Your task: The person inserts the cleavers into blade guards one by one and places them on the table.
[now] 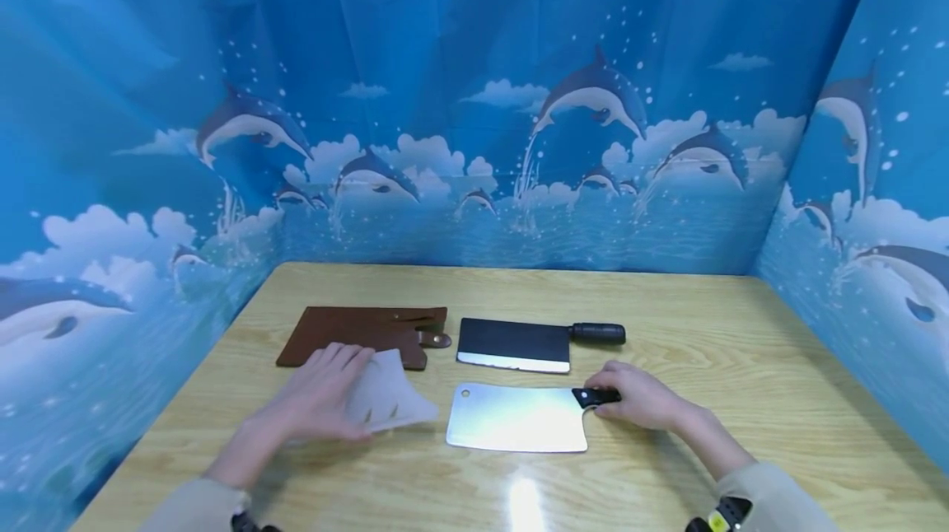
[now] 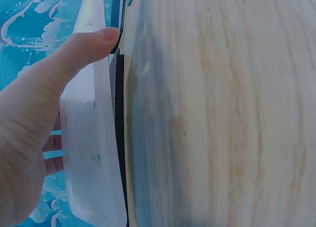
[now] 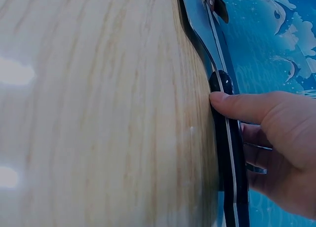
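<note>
My left hand [image 1: 324,394] pinches a translucent white plastic blade cover [image 1: 384,400], thumb along its near edge and fingers over the far side. In the left wrist view the cover [image 2: 91,153] shows as a flat sleeve with small slits. At the right, my right hand [image 1: 639,396] holds the black handle of a silver cleaver [image 1: 516,418] between thumb and fingers. Its blade points left, with a small hole at the far corner. The right wrist view shows the thumb against the riveted-looking black handle [image 3: 232,153], a metal strip running through it.
A dark cleaver [image 1: 513,343] with a bright edge and black handle lies behind the silver one. To its left is a brown leather sheath [image 1: 348,329] with a snap strap, just beyond my left hand. A dolphin-print blue curtain [image 1: 474,104] borders the wooden table [image 1: 741,334].
</note>
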`<state>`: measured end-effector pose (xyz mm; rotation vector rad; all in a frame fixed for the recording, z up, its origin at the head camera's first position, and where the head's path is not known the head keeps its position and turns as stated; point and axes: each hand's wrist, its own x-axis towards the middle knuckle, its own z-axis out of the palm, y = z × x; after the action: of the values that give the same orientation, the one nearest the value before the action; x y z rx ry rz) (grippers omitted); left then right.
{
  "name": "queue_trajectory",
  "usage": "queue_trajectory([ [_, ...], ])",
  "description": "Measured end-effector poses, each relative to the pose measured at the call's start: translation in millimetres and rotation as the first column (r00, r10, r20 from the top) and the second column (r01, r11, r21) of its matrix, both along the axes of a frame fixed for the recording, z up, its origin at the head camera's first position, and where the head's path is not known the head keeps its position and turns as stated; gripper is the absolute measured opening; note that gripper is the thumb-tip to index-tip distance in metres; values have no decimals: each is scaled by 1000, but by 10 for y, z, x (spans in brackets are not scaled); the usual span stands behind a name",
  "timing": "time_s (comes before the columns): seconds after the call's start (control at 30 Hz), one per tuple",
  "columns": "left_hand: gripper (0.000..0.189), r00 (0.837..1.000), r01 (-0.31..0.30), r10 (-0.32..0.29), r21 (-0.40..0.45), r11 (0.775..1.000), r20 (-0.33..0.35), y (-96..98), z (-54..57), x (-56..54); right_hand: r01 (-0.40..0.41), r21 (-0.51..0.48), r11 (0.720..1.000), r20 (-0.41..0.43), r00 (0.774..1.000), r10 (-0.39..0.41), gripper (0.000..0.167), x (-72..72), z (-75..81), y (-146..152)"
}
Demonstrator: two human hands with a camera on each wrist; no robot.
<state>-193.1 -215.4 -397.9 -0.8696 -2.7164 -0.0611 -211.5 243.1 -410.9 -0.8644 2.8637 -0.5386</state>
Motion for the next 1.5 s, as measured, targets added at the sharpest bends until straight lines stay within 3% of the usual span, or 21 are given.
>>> queue_trajectory([
  [0.3, 107, 999, 32, -32, 0, 999, -11, 90, 29, -8, -22, -16, 1000, -54, 998, 21, 23, 40, -7, 27],
  [0.5, 108, 999, 31, -31, -6, 999, 15, 134, 35, -26, 36, -74, 997, 15, 999, -35, 22, 89, 49, 57],
  [0.63, 109, 999, 33, -33, -7, 999, 15, 160, 37, -36, 55, -68, 996, 5, 999, -54, 20, 96, 72, 102],
  [0.97, 109, 998, 55, -55, -2, 998, 23, 257, 41, -80, 84, -116, 990, -51, 995, -90, 34, 75, 125, 146],
  [1.2, 109, 997, 59, -59, 7, 998, 57, 304, 32, -83, 154, -134, 979, -59, 985, -163, 38, 62, 172, 42],
  [1.5, 110, 995, 95, -96, 9, 995, 23, 371, 35, -100, 251, -108, 962, -74, 963, -260, 38, 31, 229, -92],
])
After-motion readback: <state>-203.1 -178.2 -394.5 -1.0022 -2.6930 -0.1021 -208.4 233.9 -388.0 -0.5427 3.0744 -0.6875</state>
